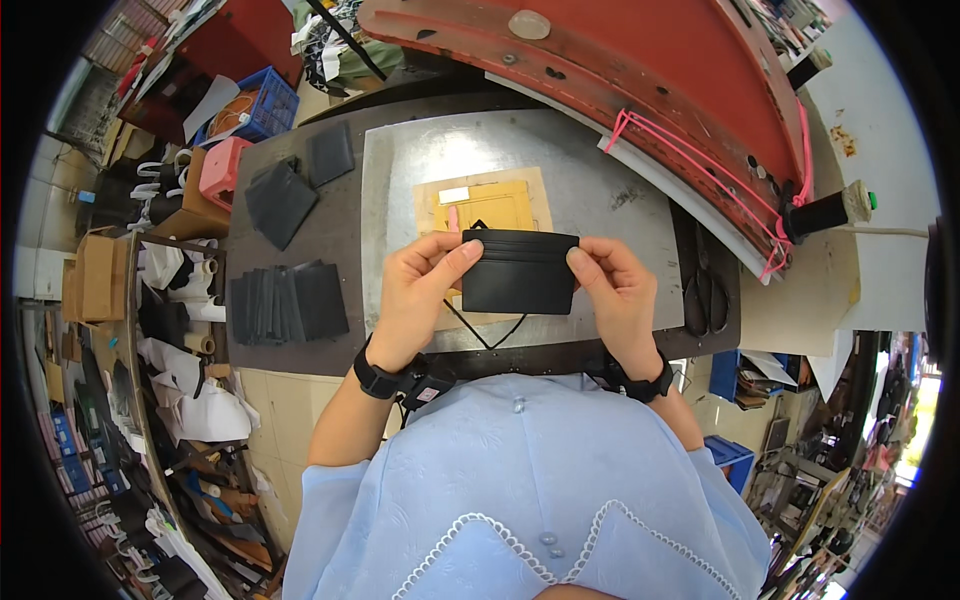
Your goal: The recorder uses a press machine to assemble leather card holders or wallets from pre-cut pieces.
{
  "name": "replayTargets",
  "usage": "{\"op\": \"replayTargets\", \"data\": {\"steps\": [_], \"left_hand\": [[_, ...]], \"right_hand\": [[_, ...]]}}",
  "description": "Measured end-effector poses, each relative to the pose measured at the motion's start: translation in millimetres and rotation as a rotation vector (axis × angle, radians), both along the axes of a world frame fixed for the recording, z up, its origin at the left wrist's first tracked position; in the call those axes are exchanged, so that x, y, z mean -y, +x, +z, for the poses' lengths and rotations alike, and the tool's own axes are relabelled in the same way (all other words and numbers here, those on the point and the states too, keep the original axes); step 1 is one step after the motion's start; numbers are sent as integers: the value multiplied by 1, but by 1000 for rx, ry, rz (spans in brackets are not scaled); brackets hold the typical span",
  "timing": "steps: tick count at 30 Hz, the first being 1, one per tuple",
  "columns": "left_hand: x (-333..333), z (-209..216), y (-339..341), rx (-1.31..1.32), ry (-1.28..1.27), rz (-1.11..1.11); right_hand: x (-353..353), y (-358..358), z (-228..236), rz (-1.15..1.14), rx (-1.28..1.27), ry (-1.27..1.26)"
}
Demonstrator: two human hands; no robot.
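On the left of the table (340, 225), well apart from the work in hand: a fanned row of black pieces (285, 303). Farther right, pinched narrowly at the upper left corner by the left grip (415, 290): a black card holder (518, 278), long axis left to right, partly in front of a yellow board (498, 207). Pinched also near the upper right corner by the right grip (622, 290); directly between both, neither clearly nearer.

A wallet (520, 283) is between the left hand (420, 285) and right hand (620, 290), above a plate (590, 160) on the table (330, 232). A board (503, 205) lies on the plate, partly behind the wallet. Piled sheets (290, 303) lie left of the plate; scissors (708, 300) lie right.
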State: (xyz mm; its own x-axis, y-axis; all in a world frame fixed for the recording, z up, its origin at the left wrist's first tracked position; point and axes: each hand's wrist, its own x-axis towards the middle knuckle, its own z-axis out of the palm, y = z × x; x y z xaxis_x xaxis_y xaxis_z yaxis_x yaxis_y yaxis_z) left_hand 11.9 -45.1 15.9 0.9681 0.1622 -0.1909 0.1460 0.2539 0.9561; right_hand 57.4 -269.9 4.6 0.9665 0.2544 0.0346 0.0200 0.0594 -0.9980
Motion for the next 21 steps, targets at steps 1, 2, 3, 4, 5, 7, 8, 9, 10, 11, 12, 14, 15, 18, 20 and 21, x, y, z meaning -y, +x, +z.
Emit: {"op": "replayTargets", "data": {"steps": [1, 2, 3, 4, 5, 7, 8, 9, 10, 11, 12, 14, 15, 18, 20, 21], "left_hand": [[-1, 1, 0, -1, -32, -1], [-2, 2, 0, -2, -64, -3], [-4, 2, 0, -1, -82, -15], [-6, 2, -1, -1, -101, -28], [-7, 2, 0, 0, -120, -41], [-6, 5, -2, 6, -127, -58], [-5, 7, -2, 10, -131, -66], [-5, 9, -4, 5, -147, -106], [-4, 11, -5, 0, -164, -146], [-2, 13, -6, -4, -180, -185], [2, 23, -10, -7, -282, -238], [4, 25, -12, 4, -169, -359], [4, 33, -15, 45, -82, -398], [-4, 50, -23, 401, 456, -330], [-21, 63, -27, 537, 827, -195], [-30, 68, -32, 555, 956, -125]], "right_hand": [[1, 2, -3, 38, -34, 79], [3, 6, -7, 75, -67, 157], [5, 10, -9, 110, -98, 236], [5, 14, -9, 87, -63, 179], [4, 18, -8, 63, -29, 120], [1, 20, -7, 76, 79, -8], [-3, 20, -3, 109, 155, -80], [-7, 18, 1, 145, 230, -150], [-10, 17, 4, 207, 329, -178], [-13, 15, 7, 270, 428, -205], [-18, 15, 10, 344, 532, -227], [-14, 19, 4, 462, 445, -292], [-10, 11, 7, 466, 286, -283], [8, 2, 23, 219, 62, -275], [28, 11, 18, 66, 105, -306], [41, 10, 25, 48, 114, -323]]}}
